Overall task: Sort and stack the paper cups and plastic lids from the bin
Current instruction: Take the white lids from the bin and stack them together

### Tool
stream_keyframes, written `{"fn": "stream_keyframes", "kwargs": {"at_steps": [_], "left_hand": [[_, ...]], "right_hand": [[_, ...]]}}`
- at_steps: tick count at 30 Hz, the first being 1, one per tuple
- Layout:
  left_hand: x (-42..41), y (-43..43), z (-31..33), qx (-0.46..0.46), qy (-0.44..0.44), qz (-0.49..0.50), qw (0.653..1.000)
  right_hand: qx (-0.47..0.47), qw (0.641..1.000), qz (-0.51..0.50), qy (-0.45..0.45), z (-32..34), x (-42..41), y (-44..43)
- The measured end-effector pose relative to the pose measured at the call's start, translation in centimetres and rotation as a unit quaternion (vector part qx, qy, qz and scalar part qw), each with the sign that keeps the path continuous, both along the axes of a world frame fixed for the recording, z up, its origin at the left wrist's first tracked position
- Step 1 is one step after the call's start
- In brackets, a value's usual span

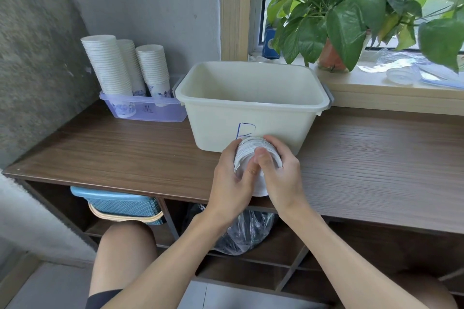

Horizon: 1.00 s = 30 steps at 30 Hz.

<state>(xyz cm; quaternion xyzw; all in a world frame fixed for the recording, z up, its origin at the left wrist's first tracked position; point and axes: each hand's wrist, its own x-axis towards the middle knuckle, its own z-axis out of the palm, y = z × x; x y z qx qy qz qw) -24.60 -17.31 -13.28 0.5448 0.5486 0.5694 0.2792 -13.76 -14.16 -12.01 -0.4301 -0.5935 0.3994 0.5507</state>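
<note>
Both hands grip one short stack of nested white paper cups (251, 152) above the table's front edge, just in front of the cream bin (251, 105). My left hand (232, 180) wraps the stack's left side; my right hand (280, 170) wraps its right side, thumb across the front. The bin's visible interior looks empty; a blue letter is marked on its front wall. Three tall stacks of white paper cups (125, 68) stand in a clear purple tray (145, 110) at the back left. Clear plastic lids (401, 75) lie on the window sill at the right.
A potted green plant (351, 15) hangs over the sill behind the bin. Under the wooden table (376, 153) sit a blue basket (120, 204) and a black bag in clear plastic (246, 231). A concrete wall closes the left side.
</note>
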Motion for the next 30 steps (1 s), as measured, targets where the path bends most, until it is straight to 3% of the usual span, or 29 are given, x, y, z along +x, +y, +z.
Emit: {"fn": "stream_keyframes", "kwargs": {"at_steps": [11,14,21,25,30], "left_hand": [[0.5,-0.1,-0.6,0.042,-0.028,0.026,0.998],[0.5,-0.1,-0.4,0.039,-0.001,0.025,0.999],[-1.1,-0.1,0.2,0.029,0.095,-0.055,0.994],[-1.5,-0.2,1.5,-0.022,0.070,-0.092,0.993],[-3.4,0.0,2.0,-0.082,0.104,-0.165,0.977]], "right_hand": [[0.054,0.998,-0.005,0.016,-0.4,-0.1,0.0],[0.046,0.999,-0.002,0.011,-0.3,0.0,0.1],[-0.016,0.993,0.117,-0.029,0.7,1.9,0.1],[-0.001,0.994,0.099,-0.055,0.9,1.8,0.4],[-0.001,0.996,0.077,-0.041,0.3,1.7,0.0]]}}
